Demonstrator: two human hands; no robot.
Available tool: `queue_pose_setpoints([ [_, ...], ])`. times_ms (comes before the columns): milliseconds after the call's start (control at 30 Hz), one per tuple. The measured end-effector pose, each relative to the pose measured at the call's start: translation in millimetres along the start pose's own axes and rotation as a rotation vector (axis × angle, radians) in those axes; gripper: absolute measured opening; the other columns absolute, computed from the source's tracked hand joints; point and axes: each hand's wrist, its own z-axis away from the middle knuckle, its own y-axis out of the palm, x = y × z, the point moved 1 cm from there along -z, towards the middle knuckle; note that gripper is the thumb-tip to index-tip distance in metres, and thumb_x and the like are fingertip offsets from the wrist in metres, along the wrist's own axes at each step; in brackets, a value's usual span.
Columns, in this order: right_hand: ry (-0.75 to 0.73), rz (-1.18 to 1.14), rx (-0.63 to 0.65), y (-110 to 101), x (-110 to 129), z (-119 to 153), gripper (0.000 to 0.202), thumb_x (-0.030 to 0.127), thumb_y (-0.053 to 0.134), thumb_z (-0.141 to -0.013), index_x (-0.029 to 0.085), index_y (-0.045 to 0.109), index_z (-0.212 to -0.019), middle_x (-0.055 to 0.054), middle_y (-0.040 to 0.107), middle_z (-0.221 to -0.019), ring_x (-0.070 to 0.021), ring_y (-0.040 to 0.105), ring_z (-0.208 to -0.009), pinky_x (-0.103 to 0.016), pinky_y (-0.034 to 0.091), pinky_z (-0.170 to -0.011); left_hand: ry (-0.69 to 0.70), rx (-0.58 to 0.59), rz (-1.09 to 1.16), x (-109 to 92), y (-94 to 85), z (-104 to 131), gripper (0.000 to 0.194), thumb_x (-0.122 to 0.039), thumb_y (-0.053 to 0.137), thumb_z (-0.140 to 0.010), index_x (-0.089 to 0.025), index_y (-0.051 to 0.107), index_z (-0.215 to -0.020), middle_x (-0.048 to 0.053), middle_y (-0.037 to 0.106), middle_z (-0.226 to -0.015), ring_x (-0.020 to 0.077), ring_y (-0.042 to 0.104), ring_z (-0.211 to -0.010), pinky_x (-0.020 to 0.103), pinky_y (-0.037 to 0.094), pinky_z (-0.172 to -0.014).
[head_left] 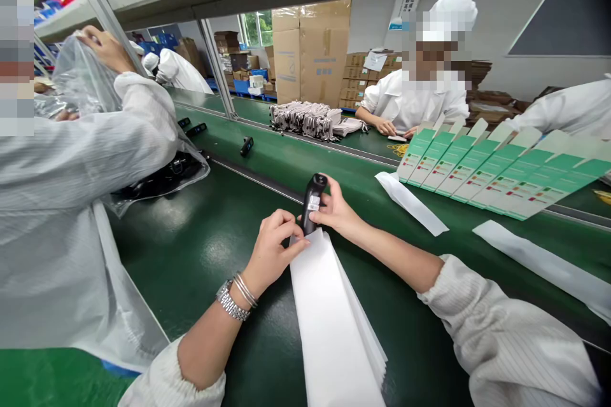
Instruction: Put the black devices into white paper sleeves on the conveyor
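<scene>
My right hand grips a black handheld device with a small white label on its side, holding it upright and slightly tilted. The device's lower end is at the near top edge of a stack of long white sleeves lying on the green table. My left hand pinches the upper edge of the top sleeve, its fingertips close to the device. Whether the device's lower end is inside the sleeve cannot be made out.
Green-and-white boxes stand in a row at right, near two white sleeves. Black devices lie on the green belt. A co-worker's sleeve and a clear plastic bag are at left. Grey pouches are piled beyond.
</scene>
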Motion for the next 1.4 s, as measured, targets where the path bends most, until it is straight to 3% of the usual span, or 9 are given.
queue_pose_setpoints([
  [133,-0.039,0.191,0.118,12,-3,7,0.043,0.05,0.062,-0.083,0.025,0.056,-0.117,-0.005,0.058,-0.115,-0.0183,0.06,-0.1,-0.032,0.051,-0.084,-0.009,-0.137,0.115,-5,-4.5,2,0.011,-0.025,0.062,-0.085,-0.02,0.059,-0.076,0.003,0.049,-0.093,0.0174,0.052,-0.093,0.033,0.044,-0.087],
  [267,0.1,0.259,0.342,29,-3,21,0.038,0.055,0.064,-0.08,0.017,0.065,-0.084,-0.002,0.064,-0.085,-0.0186,0.062,-0.086,-0.031,0.049,-0.077,-0.085,-0.266,0.149,-3,-5.9,3,0.014,-0.026,0.057,-0.088,-0.02,0.056,-0.076,0.002,0.049,-0.09,0.0167,0.051,-0.09,0.032,0.045,-0.084],
  [367,0.213,0.129,0.411,39,6,29,0.037,0.054,0.064,-0.081,0.017,0.062,-0.082,-0.001,0.064,-0.074,-0.0179,0.063,-0.074,-0.032,0.05,-0.072,-0.128,-0.257,0.195,0,-4.1,2,0.018,-0.029,0.054,-0.089,-0.019,0.055,-0.074,0.003,0.051,-0.089,0.0163,0.053,-0.088,0.03,0.046,-0.081],
  [533,0.009,0.165,-0.015,14,49,15,0.035,0.056,0.051,-0.088,0.021,0.054,-0.09,0.0,0.063,-0.067,-0.0154,0.06,-0.061,-0.028,0.047,-0.062,-0.178,-0.211,0.207,7,-1.3,-3,0.026,-0.03,0.048,-0.093,-0.018,0.054,-0.07,0.002,0.054,-0.083,0.0144,0.054,-0.081,0.027,0.045,-0.077],
  [667,-0.263,0.938,-0.395,-46,74,-7,0.03,0.042,0.041,-0.095,0.021,0.051,-0.077,-0.001,0.058,-0.071,-0.0173,0.057,-0.07,-0.027,0.042,-0.067,-0.187,-0.152,0.159,10,3.3,-4,0.025,-0.03,0.048,-0.093,-0.018,0.054,-0.071,0.001,0.055,-0.082,0.0138,0.054,-0.079,0.026,0.043,-0.075],
  [767,-0.278,1.396,-0.544,-83,63,-17,0.018,0.025,0.042,-0.093,0.02,0.058,-0.088,-0.007,0.063,-0.091,-0.0233,0.058,-0.09,-0.032,0.041,-0.077,-0.171,-0.111,0.136,11,6.9,-3,0.024,-0.028,0.049,-0.092,-0.018,0.056,-0.072,0.001,0.056,-0.084,0.0142,0.054,-0.08,0.026,0.043,-0.074],
  [900,-0.247,1.522,-0.4,-87,22,-19,0.029,0.014,0.044,-0.088,0.02,0.06,-0.111,-0.01,0.061,-0.112,-0.0246,0.055,-0.105,-0.034,0.041,-0.085,-0.165,-0.087,0.121,14,9.0,-1,0.023,-0.029,0.049,-0.093,-0.018,0.058,-0.074,0.001,0.055,-0.085,0.0143,0.054,-0.081,0.026,0.043,-0.075],
  [1100,-0.139,1.418,-0.025,-55,-18,-10,0.025,0.018,0.041,-0.093,0.025,0.063,-0.105,-0.001,0.063,-0.105,-0.0155,0.061,-0.091,-0.026,0.042,-0.073,-0.161,-0.048,0.112,18,11.0,1,0.023,-0.029,0.049,-0.093,-0.018,0.059,-0.076,0.002,0.055,-0.085,0.0146,0.054,-0.081,0.027,0.043,-0.076],
  [1400,-0.073,1.393,-0.02,-59,-24,-9,0.021,0.02,0.045,-0.092,0.025,0.064,-0.1,-0.002,0.062,-0.102,-0.0139,0.059,-0.085,-0.024,0.04,-0.071,-0.165,-0.007,0.117,14,13.9,2,0.021,-0.026,0.049,-0.093,-0.018,0.058,-0.076,0.002,0.055,-0.085,0.014,0.053,-0.079,0.027,0.043,-0.074],
])
